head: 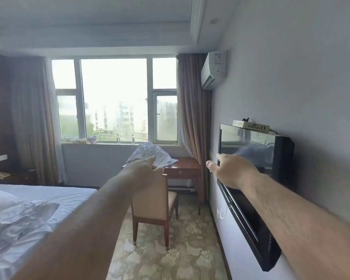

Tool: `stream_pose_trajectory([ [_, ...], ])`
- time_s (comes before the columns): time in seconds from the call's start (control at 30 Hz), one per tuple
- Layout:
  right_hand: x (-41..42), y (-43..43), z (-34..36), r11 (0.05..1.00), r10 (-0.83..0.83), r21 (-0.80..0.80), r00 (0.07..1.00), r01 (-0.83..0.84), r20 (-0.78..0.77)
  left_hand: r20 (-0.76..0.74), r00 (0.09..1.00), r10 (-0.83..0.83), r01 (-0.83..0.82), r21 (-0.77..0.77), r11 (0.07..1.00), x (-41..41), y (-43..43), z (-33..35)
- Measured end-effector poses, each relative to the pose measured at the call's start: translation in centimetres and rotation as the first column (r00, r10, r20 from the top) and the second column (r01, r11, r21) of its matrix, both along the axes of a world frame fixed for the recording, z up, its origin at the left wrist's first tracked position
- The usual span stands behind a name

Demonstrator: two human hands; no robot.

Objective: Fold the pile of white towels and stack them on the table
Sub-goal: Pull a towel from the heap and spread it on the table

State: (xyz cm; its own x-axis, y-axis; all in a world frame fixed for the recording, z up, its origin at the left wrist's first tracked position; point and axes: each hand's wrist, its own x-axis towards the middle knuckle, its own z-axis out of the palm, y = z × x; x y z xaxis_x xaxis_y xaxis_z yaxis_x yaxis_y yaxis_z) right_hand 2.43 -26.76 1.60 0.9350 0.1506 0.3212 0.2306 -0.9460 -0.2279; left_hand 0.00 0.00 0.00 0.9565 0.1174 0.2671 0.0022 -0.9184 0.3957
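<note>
A crumpled pile of white towels (150, 154) lies on a brown wooden table (185, 164) below the window, across the room. Both my arms stretch forward at chest height. My left hand (144, 170) hangs in the air in front of the pile, far from it, fingers relaxed and holding nothing. My right hand (228, 170) is raised to the right in front of the television's near edge, fingers loosely spread, also holding nothing.
A wooden chair (152, 207) with a beige back stands before the table. A wall-mounted television (251, 178) juts out on the right. A bed (28, 215) with rumpled white sheets fills the left. Patterned carpet (180, 249) runs between bed and wall.
</note>
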Motion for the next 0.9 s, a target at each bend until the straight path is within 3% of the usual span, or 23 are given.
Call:
stream_pose_trajectory([
  [0.1, 1.2, 0.7, -0.4, 1.0, 0.014, -0.01, 0.996, -0.013, 0.091, 0.069, 0.998, 0.01, -0.011, 0.019, 1.0, 0.7, 1.6, -0.5],
  [0.47, 7.2, 5.5, -4.1, 0.999, -0.05, -0.009, 0.996, 0.051, 0.072, -0.039, 0.999, -0.003, 0.005, 0.046, 0.999, 5.5, 6.2, -3.0],
  [0.73, 16.3, 5.9, -6.5, 0.995, -0.099, -0.003, 0.99, 0.1, 0.1, -0.102, 0.995, 0.004, 0.006, 0.097, 0.995, 14.0, 5.9, -5.0],
  [0.9, 25.6, 4.8, -7.2, 0.995, -0.093, -0.056, 0.991, 0.087, -0.099, -0.141, 0.989, 0.045, -0.023, 0.152, 0.988, 22.8, 5.3, -5.3],
])
